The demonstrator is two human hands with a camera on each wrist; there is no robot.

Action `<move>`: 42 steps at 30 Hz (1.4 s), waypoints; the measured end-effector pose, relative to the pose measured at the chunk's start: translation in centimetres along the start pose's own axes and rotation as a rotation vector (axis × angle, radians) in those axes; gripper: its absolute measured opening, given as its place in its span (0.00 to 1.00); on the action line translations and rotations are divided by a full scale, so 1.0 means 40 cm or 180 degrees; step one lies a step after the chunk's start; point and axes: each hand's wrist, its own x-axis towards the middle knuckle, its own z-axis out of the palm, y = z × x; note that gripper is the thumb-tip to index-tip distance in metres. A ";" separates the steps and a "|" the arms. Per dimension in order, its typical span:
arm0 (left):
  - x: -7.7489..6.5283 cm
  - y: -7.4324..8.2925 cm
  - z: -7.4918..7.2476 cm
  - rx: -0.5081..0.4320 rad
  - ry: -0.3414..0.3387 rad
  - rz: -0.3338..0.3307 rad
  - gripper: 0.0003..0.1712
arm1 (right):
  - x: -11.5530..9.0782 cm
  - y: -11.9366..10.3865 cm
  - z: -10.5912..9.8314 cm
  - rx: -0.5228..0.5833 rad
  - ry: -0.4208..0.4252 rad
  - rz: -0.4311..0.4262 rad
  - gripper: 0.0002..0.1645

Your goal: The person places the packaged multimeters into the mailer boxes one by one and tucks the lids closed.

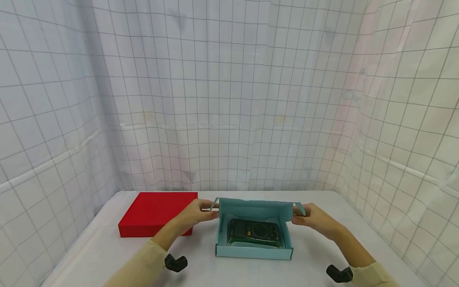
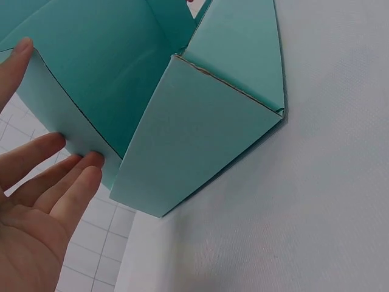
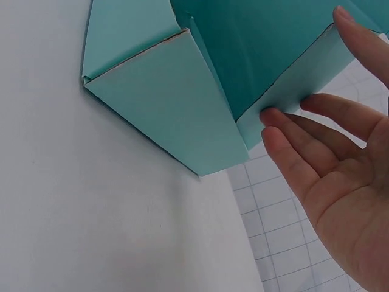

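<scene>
A light teal cardboard box (image 1: 254, 252) stands on the white table with its hinged lid (image 1: 251, 204) raised at the back. Inside lies what looks like a multimeter (image 1: 256, 231), dark, with a round dial and a clear wrapper. My left hand (image 1: 199, 212) is at the lid's left side, its spread fingertips (image 2: 58, 141) touching the outside of the side flap (image 2: 76, 125). On the opposite side, my right hand (image 1: 315, 218) mirrors it, thumb tip at the flap's corner and fingertips (image 3: 273, 118) against its outer face.
A flat red box (image 1: 161, 211) lies on the table, left of the teal box and just behind my left forearm. Grid-patterned white curtains (image 1: 229, 119) hang behind and on both sides of the white table (image 1: 204, 275).
</scene>
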 end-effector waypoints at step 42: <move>-0.032 -0.033 0.017 -0.0476 -0.0290 -0.0077 0.27 | -0.037 0.015 0.038 -0.0064 -0.0004 0.0228 0.39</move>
